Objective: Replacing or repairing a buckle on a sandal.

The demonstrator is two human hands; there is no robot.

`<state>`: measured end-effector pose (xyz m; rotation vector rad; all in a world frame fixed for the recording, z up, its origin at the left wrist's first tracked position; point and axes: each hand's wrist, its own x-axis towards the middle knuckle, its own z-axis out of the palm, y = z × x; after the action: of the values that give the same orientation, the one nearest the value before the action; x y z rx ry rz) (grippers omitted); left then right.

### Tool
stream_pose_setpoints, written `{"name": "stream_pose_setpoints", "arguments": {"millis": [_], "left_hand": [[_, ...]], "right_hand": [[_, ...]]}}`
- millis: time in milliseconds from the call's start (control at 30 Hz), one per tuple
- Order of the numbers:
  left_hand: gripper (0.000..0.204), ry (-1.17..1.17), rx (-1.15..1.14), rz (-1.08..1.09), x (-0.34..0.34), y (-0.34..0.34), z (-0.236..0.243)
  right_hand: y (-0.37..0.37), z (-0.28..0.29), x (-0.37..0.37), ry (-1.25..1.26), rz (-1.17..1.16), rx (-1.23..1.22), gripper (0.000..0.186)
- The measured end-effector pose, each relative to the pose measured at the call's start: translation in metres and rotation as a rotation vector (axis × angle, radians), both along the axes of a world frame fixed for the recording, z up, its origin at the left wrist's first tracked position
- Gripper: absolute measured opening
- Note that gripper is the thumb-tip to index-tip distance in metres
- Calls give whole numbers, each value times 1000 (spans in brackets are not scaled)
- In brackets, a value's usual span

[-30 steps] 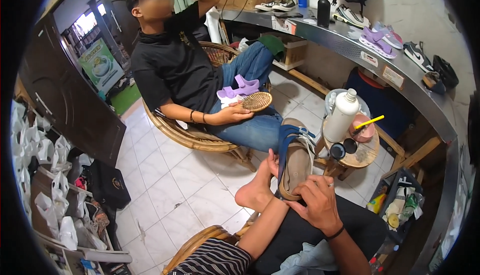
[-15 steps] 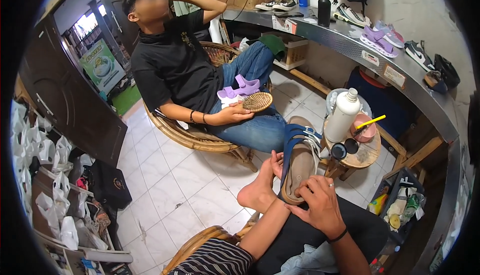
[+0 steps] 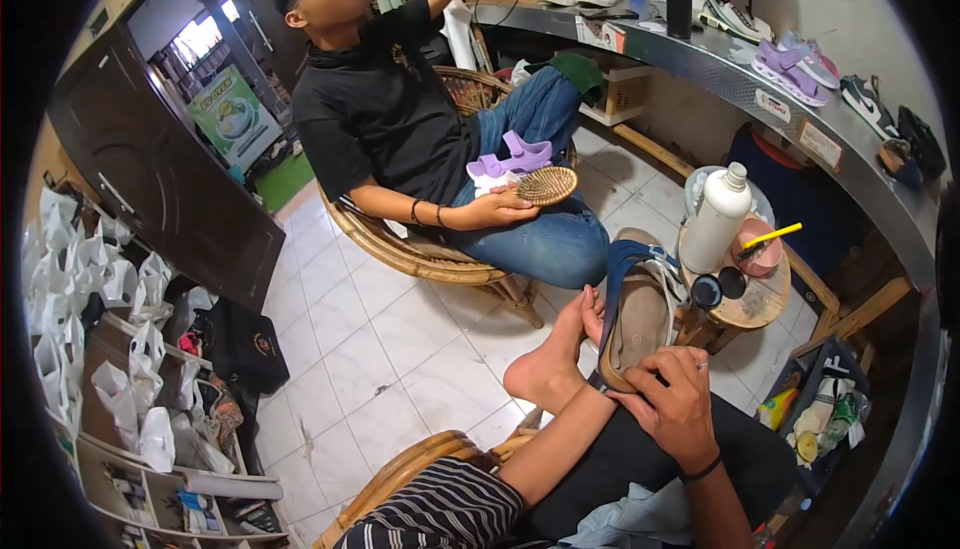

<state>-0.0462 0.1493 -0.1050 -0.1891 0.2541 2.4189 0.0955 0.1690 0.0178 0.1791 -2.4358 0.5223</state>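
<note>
Fingers of the right hand (image 3: 682,407) are closed on the sandal (image 3: 638,324); left hand's grip is hidden. Handling appears unfinished, remainder unclear.

Right hand (image 3: 676,401), fingers (image 3: 680,369) bent, thumb (image 3: 640,413) toward left, right forearm (image 3: 722,511) slanting far left, left forearm (image 3: 560,444) slanting far right

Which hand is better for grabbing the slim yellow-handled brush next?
Probably the right hand: it's nearer the brush at the round pink bowl, though it's touching the tan-soled, blue-strapped sandal. The bare left forearm is farther left, its hand mostly hidden.
</note>
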Motion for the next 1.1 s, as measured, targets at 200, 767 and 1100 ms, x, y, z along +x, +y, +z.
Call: {"name": "stream_pose_setpoints", "arguments": {"millis": [200, 767, 1100], "left_hand": [[81, 5, 19, -47, 4, -5, -2], [81, -18, 66, -28, -8, -13, 11], [77, 6, 299, -89, -29, -4, -23]], "right_hand": [[0, -2, 3, -12, 10, -28, 34], [-13, -8, -8, -88, -22, 3, 43], [-7, -3, -16, 18, 65, -107, 29]]}}
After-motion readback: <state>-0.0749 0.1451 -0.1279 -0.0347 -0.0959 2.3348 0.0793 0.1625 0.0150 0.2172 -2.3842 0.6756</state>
